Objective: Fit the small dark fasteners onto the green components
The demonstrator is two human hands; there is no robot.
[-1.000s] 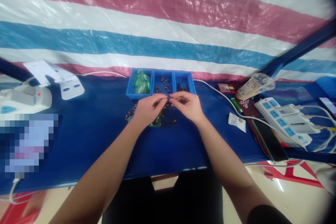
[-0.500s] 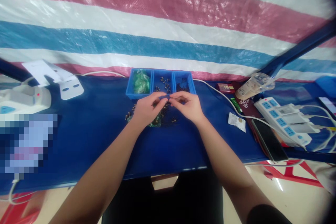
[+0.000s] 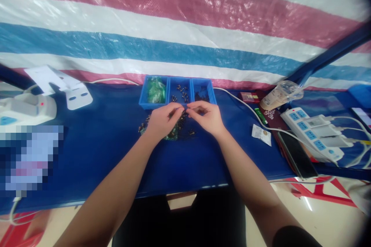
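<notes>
My left hand (image 3: 164, 120) and my right hand (image 3: 206, 116) meet fingertip to fingertip above the blue table (image 3: 185, 166). Each is closed in a pinch, and whatever sits between the fingers is too small to make out. Beneath them lies a heap of small dark and brassy metal parts (image 3: 180, 126), with a bit of green plastic (image 3: 173, 134) at its near side. Just beyond my hands stand blue bins (image 3: 153, 105) side by side. The left one holds a green plastic bag (image 3: 156, 90), the middle one small metal parts (image 3: 182, 92), the right one dark thin pieces (image 3: 202, 94).
On the right are a drink cup (image 3: 274, 98), a white packet (image 3: 261, 135), a power strip (image 3: 313, 135) with plugs, and a phone (image 3: 298, 156). A white stand (image 3: 78, 96) is at the left. A white cable (image 3: 246, 106) crosses the table. Striped sheeting (image 3: 174, 27) hangs behind.
My left fingertips have dipped very slightly, while my right hand has barely shifted. Both stay pinched close together above the heap.
</notes>
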